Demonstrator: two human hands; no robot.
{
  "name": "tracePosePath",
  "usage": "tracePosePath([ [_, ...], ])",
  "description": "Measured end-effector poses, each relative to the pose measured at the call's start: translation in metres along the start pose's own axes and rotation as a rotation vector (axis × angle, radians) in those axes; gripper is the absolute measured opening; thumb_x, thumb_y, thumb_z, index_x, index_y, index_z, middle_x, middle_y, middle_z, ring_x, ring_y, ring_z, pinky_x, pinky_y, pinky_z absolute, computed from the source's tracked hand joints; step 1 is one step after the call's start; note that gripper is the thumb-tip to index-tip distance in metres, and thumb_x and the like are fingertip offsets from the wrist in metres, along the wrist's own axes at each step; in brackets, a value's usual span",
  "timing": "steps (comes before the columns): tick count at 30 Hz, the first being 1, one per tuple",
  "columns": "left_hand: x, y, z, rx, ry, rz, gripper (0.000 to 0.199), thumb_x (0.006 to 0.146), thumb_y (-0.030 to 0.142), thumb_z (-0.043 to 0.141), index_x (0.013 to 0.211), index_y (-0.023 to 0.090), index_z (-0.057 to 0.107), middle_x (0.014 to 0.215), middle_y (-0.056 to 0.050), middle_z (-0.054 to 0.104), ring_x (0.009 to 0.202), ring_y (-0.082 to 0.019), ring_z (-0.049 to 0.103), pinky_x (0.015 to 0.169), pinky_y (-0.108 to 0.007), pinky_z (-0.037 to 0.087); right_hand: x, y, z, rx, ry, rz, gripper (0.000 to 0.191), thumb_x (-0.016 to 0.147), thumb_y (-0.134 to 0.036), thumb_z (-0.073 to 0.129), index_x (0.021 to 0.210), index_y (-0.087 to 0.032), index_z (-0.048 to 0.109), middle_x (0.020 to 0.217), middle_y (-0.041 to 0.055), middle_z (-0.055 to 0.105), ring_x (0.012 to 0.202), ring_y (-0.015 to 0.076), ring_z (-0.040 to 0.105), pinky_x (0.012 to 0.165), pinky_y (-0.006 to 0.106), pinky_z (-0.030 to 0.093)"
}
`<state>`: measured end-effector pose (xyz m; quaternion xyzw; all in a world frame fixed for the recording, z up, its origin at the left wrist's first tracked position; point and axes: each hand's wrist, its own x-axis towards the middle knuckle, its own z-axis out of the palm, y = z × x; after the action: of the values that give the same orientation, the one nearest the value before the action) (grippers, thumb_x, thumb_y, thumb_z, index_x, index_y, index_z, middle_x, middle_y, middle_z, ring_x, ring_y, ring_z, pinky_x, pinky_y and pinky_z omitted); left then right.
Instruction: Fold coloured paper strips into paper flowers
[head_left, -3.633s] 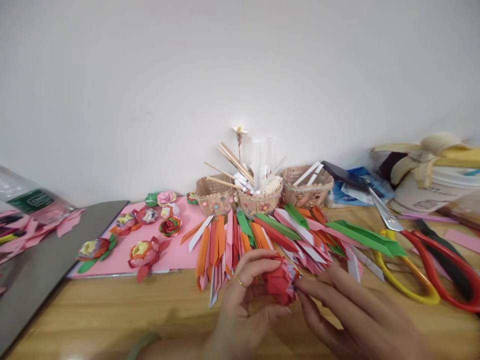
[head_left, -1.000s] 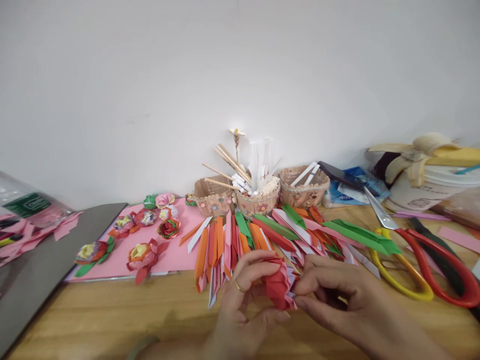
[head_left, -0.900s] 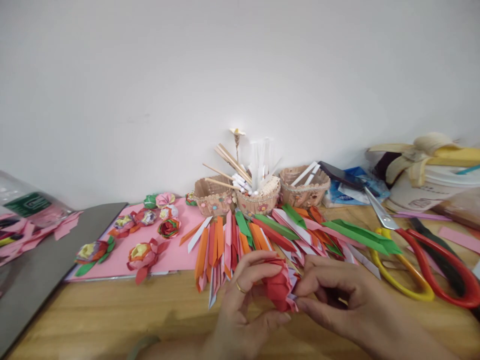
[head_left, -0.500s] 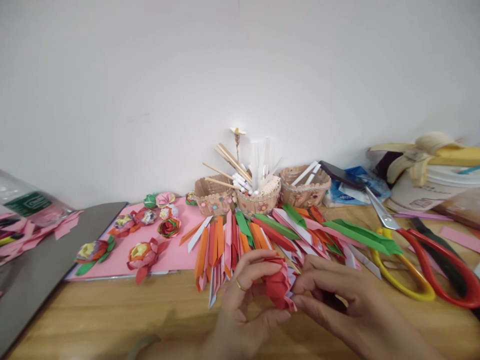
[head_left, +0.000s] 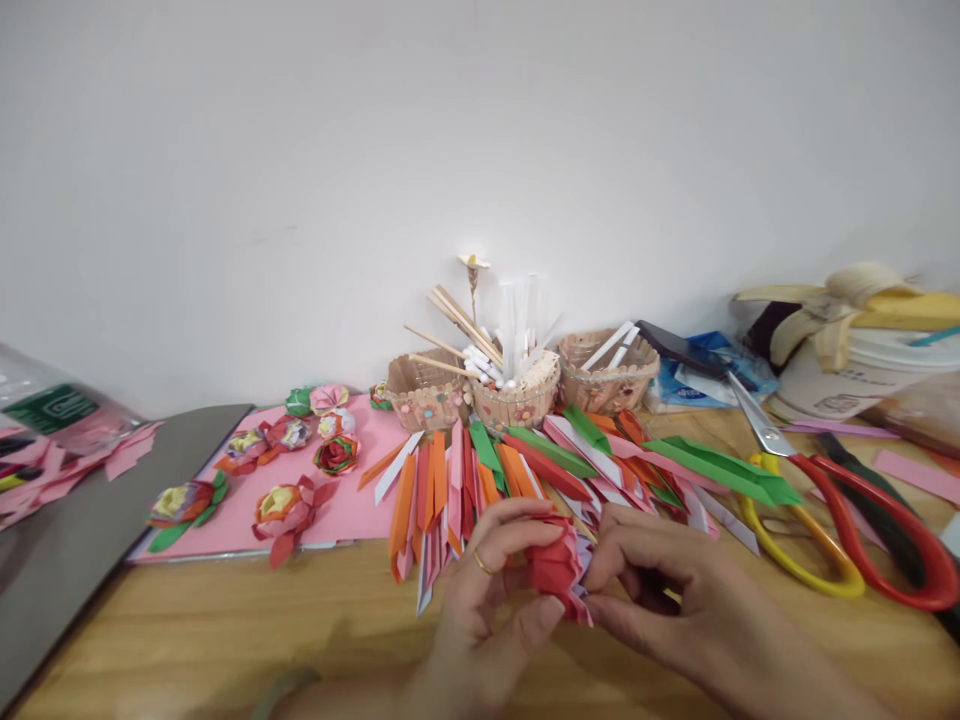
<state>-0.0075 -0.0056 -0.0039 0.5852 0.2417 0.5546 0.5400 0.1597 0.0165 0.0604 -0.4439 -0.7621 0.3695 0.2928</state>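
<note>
A red paper flower (head_left: 553,568) with pink and lilac inner edges is held low above the table, tilted on its side. My left hand (head_left: 491,595), a ring on one finger, curls round its left side with the thumb below. From the right, my right hand (head_left: 660,590) pinches the flower's lilac edge between thumb and fingertips; the exact contact is partly hidden. Just behind the hands fans a pile of folded paper strips (head_left: 433,490) in orange, red, pink, white and green. Finished paper flowers, among them a red-orange one (head_left: 285,510), lie on pink paper (head_left: 360,510) to the left.
Three small decorated baskets (head_left: 517,405) stand by the wall, with sticks and white tubes in them. Red-handled scissors (head_left: 862,510) and a yellow-handled pair (head_left: 817,570) lie at right. A banana peel (head_left: 847,300) rests on a tub. A grey board (head_left: 97,560) lies at left.
My left thumb has shifted up and left against the flower's lower side. Both hands keep hold of the flower, and the rest stays nearly the same.
</note>
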Motion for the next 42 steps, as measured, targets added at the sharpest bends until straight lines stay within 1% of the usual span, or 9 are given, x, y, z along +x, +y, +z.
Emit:
tracePosePath([
  [3,0.001,-0.001,0.0,0.0,0.02,0.003,0.034,0.085,0.023,0.057,0.117,0.034,0.058,0.123,-0.006,0.045,0.111,-0.022,0.052,0.086,-0.03,0.05,-0.001,0.0,-0.002,0.021,0.001,-0.016,0.02,0.073,-0.015,0.06,0.054,-0.02,0.06,0.054,-0.0032,0.054,0.048,0.0088,0.047,0.043,0.019,0.036],
  [7,0.002,-0.001,0.001,0.016,0.095,-0.004,0.032,0.084,0.023,0.059,0.114,0.033,0.059,0.122,-0.006,0.048,0.106,-0.02,0.054,0.089,-0.032,0.049,-0.001,-0.001,-0.003,0.004,0.015,-0.082,0.021,0.082,-0.02,0.053,0.067,-0.021,0.068,0.064,0.0009,0.062,0.059,0.0118,0.059,0.052,0.02,0.045],
  [13,0.002,-0.001,0.002,-0.013,0.082,-0.04,0.033,0.083,0.022,0.061,0.114,0.032,0.06,0.121,-0.006,0.047,0.101,-0.019,0.056,0.081,-0.028,0.051,0.0,0.001,-0.001,-0.082,0.052,-0.075,0.017,0.073,-0.014,0.06,0.058,-0.021,0.064,0.053,-0.0026,0.055,0.044,0.0086,0.046,0.039,0.019,0.034],
  [18,0.003,-0.004,0.002,-0.07,0.099,-0.055,0.043,0.073,0.024,0.072,0.114,0.034,0.06,0.122,-0.004,0.047,0.099,-0.018,0.056,0.08,-0.027,0.052,-0.004,0.005,-0.002,-0.105,0.067,-0.093,0.017,0.08,-0.02,0.057,0.067,-0.023,0.068,0.059,0.0001,0.061,0.052,0.0115,0.055,0.044,0.021,0.042],
  [23,0.005,0.0,0.004,-0.106,0.227,-0.111,0.039,0.073,0.027,0.073,0.11,0.029,0.063,0.112,-0.005,0.057,0.096,-0.018,0.058,0.077,-0.026,0.052,-0.013,0.009,-0.004,-0.218,0.247,-0.243,0.017,0.083,-0.019,0.054,0.087,-0.025,0.069,0.068,0.0017,0.065,0.057,0.0132,0.061,0.046,0.021,0.048],
  [29,0.006,0.005,0.004,-0.193,0.214,-0.21,0.038,0.074,0.026,0.072,0.111,0.029,0.061,0.109,-0.003,0.063,0.098,-0.015,0.06,0.084,-0.024,0.05,-0.017,0.018,0.004,-0.42,0.326,-0.518,0.026,0.081,-0.011,0.052,0.098,-0.024,0.067,0.072,0.0032,0.068,0.056,0.0127,0.062,0.049,0.022,0.049],
  [31,0.006,0.004,0.003,-0.21,0.212,-0.229,0.038,0.076,0.027,0.071,0.112,0.028,0.059,0.106,-0.003,0.065,0.098,-0.015,0.061,0.085,-0.024,0.049,-0.019,0.02,0.007,-0.437,0.338,-0.568,0.027,0.083,-0.012,0.051,0.101,-0.024,0.067,0.073,0.0038,0.069,0.055,0.0135,0.062,0.048,0.023,0.048],
  [35,0.006,0.001,0.002,-0.23,0.204,-0.242,0.041,0.077,0.028,0.07,0.115,0.026,0.057,0.108,-0.005,0.065,0.1,-0.016,0.061,0.087,-0.027,0.049,-0.018,0.017,0.007,-0.395,0.305,-0.483,0.032,0.083,-0.013,0.051,0.106,-0.027,0.067,0.072,0.0027,0.067,0.055,0.0126,0.062,0.048,0.022,0.049],
  [42,0.005,-0.002,-0.001,-0.285,0.194,-0.262,0.041,0.081,0.031,0.065,0.12,0.028,0.055,0.126,-0.006,0.057,0.114,-0.02,0.055,0.095,-0.031,0.044,-0.013,0.007,-0.004,-0.149,0.309,-0.31,0.025,0.083,-0.017,0.054,0.094,-0.031,0.072,0.067,0.001,0.066,0.057,0.0132,0.064,0.042,0.018,0.048],
])
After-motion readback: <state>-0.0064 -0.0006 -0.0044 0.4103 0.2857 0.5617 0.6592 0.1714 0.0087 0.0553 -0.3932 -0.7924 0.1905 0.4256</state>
